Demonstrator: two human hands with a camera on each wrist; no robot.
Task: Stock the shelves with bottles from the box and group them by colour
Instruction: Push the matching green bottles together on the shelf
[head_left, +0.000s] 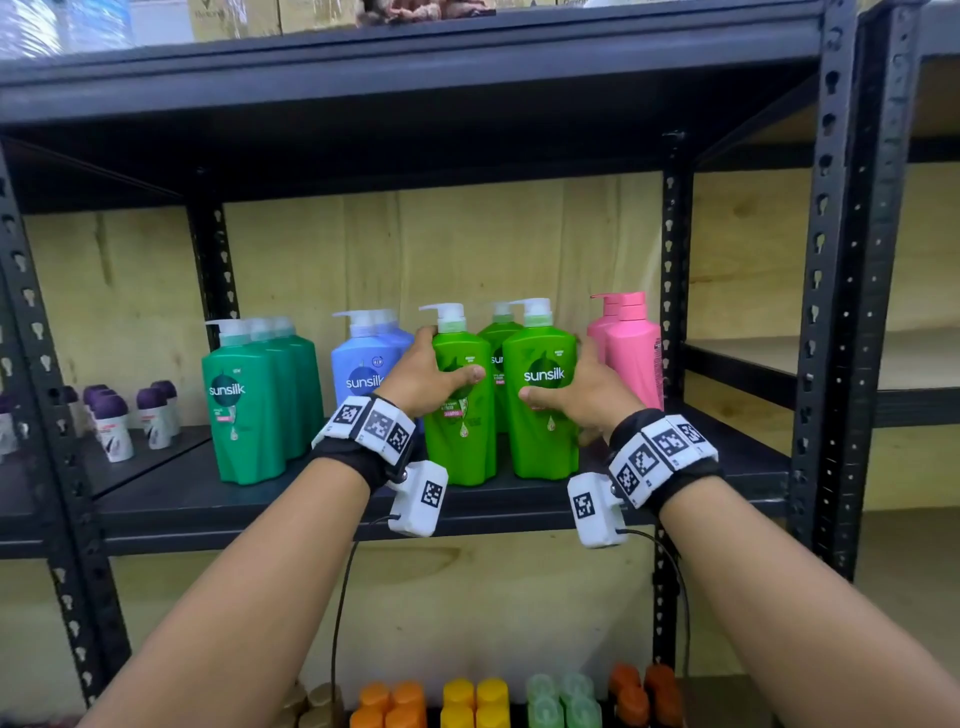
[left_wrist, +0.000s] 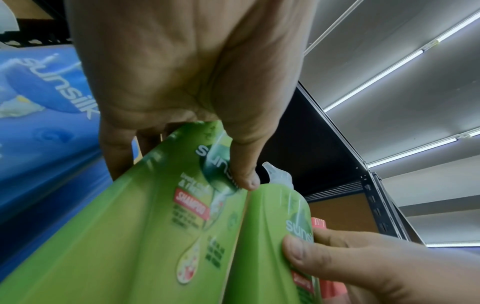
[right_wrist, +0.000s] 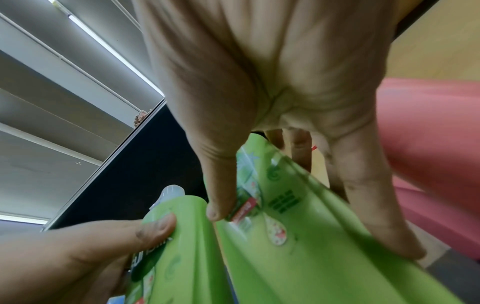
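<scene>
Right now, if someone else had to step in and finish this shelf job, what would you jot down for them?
Left hand: grips the left bright green bottle, thumb across its label.
Right hand: grips the right bright green bottle the same way.
Both bottles stand upright, side by side at the front of the middle shelf, with a third bright green bottle behind them.
Done: dark green bottles on the left, then blue bottles, then bright green, with pink bottles on the right.
Left: let go of these two. The box is out of view, so I cannot tell how many bottles remain.
</scene>
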